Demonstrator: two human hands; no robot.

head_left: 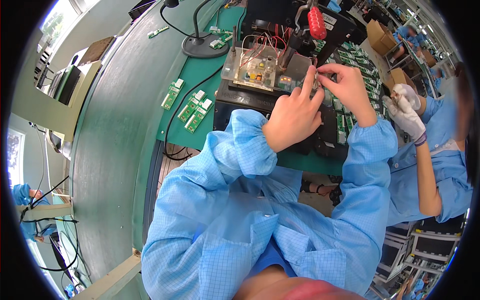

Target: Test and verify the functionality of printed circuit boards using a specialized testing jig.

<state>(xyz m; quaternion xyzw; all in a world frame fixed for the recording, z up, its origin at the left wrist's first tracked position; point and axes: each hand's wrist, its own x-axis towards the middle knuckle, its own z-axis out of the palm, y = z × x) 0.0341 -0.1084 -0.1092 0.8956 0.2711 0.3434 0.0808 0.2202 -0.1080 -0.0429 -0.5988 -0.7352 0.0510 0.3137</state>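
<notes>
Over the right part of the test fixture [255,72] my two hands come together. My right hand [347,87] is closed in a pinch, thumb and forefinger meeting at a small pale part [316,80] that I cannot make out clearly. Beside it my left hand [297,115] has its fingers stretched and apart, one fingertip reaching next to the same part. The fixture has a clear plate with red and white wires and a lever with a red handle [316,23]. Small lights glow beneath the plate, close to my left fingers.
Green circuit boards [195,114] lie on the green mat left of the fixture. More boards [341,127] cover the dark surface to the right. A black lamp base [201,46] and cable stand behind. At right, a co-worker's gloved hands [406,110] are close by.
</notes>
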